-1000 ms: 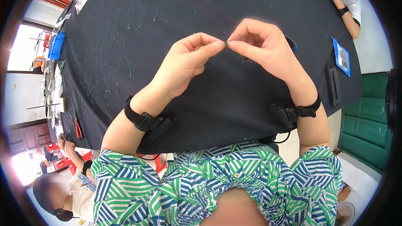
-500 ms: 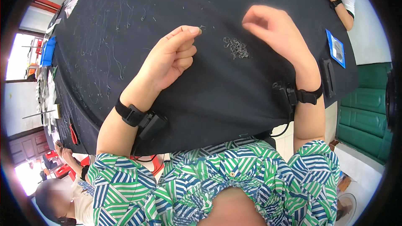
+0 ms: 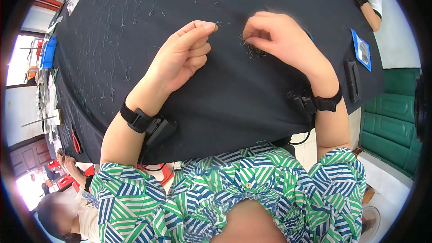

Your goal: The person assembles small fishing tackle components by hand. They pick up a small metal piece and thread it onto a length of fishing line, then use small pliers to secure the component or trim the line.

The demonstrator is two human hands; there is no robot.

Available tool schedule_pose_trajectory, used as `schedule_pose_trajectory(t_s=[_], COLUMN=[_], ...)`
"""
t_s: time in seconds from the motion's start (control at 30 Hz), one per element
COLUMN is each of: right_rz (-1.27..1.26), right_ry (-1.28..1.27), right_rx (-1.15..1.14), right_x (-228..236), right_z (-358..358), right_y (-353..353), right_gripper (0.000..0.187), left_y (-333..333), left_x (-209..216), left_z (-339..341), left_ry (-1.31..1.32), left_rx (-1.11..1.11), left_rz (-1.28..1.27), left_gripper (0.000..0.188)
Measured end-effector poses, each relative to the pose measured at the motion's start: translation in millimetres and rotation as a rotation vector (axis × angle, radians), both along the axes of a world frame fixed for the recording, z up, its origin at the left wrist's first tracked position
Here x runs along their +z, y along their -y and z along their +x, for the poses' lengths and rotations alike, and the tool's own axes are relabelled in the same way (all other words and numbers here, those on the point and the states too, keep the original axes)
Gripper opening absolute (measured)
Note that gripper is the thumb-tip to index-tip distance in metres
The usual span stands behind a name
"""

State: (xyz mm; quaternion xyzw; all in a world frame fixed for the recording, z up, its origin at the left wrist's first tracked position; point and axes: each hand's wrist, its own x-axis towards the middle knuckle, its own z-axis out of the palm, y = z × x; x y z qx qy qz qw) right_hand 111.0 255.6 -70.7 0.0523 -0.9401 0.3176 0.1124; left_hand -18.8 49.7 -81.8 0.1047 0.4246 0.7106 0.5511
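Note:
My left hand point(image 3: 182, 49) is closed in a pinch, thumb pressed on the forefinger. A short bit of thin green thread point(image 3: 218, 24) sticks out at its fingertips. My right hand point(image 3: 281, 36) is bent down over a small pile of thin metal hooks point(image 3: 256, 53) and hides much of it. Thumb and forefinger of that hand come together at the pile's left edge; what they hold, if anything, is too small to make out. Both hands are over the black cloth point(image 3: 225, 108).
Many fine green threads with small hooks point(image 3: 112, 92) lie across the cloth's left side. To the right are a blue-edged packet point(image 3: 361, 49) and a black oblong object point(image 3: 352, 81). Red-handled pliers point(image 3: 76, 141) lie far left. Other people's arms point(image 3: 365, 11) show at the table's edges.
My right hand has moved left and down onto the hook pile, and its fingers have drawn together. The left hand has risen slightly and keeps its pinch.

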Motion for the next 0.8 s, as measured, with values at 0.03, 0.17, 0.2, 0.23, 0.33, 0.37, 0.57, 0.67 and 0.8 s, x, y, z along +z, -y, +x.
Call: schedule_pose_trajectory(t_s=[0.03,0.17,0.2,0.23,0.33,0.37,0.57,0.67,0.8], right_rz=[-0.001,0.007,0.007,0.005,0.013,0.022,0.007,-0.057,-0.324], right_ry=[0.0,0.022,0.024,0.023,0.053,0.051,0.07,0.109,0.174], right_rx=[0.001,0.016,0.01,0.014,0.014,0.01,0.009,-0.018,-0.107], right_x=[-3,-8,-8,-7,-5,-6,-4,5,7], right_z=[-1,-3,-4,-4,-2,-2,-1,0,0], right_y=[0,0,0,1,3,2,2,2,2], right_gripper=[0.006,0.006,0.006,0.006,0.006,0.006,0.009,0.009,0.007], left_y=[1,1,1,1,1,1,1,1,0], left_x=[0,-3,-3,-3,-3,-3,-4,-2,-3], left_z=[0,1,1,1,0,-1,-2,-1,0], left_ry=[-0.025,-0.086,-0.086,-0.086,-0.084,-0.082,-0.067,-0.078,-0.08], left_rx=[-0.012,-0.025,-0.021,-0.024,-0.029,-0.033,-0.029,-0.028,-0.029], left_rz=[-0.005,-0.007,-0.01,-0.007,-0.006,-0.006,-0.006,-0.003,-0.014], left_gripper=[0.01,0.013,0.013,0.013,0.014,0.014,0.013,0.013,0.012])
